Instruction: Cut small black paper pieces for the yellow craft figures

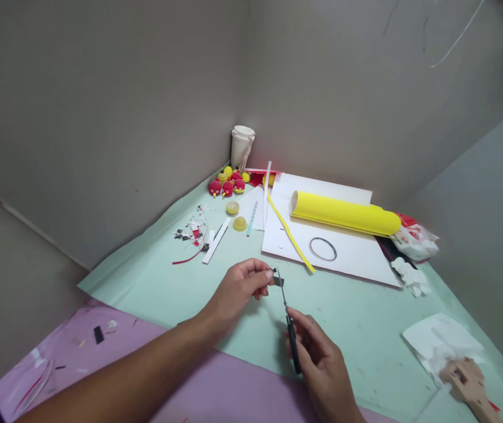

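Between the thumb and fingers of my left hand (pixel 247 279) is a small black piece of paper (pixel 278 282). My right hand (pixel 319 358) grips black-handled scissors (pixel 293 343), their thin metal blades pointing away from me and meeting the black paper. Whether the blades are parted is too small to tell. Both hands are above the pale green mat (pixel 242 329). Left of them lie white paper strips (pixel 216 241), a thin red strip (pixel 186 258) and a scatter of black, white and red scraps (pixel 192 232).
Small red and yellow ball figures (pixel 227 187) sit near a white lidded cup (pixel 242 147). A yellow roll (pixel 343 212), a ring (pixel 322 249) and a yellow strip (pixel 290 234) rest on white board (pixel 348 267). At right are crumpled tissue (pixel 442 341) and a beige glue gun (pixel 469 385).
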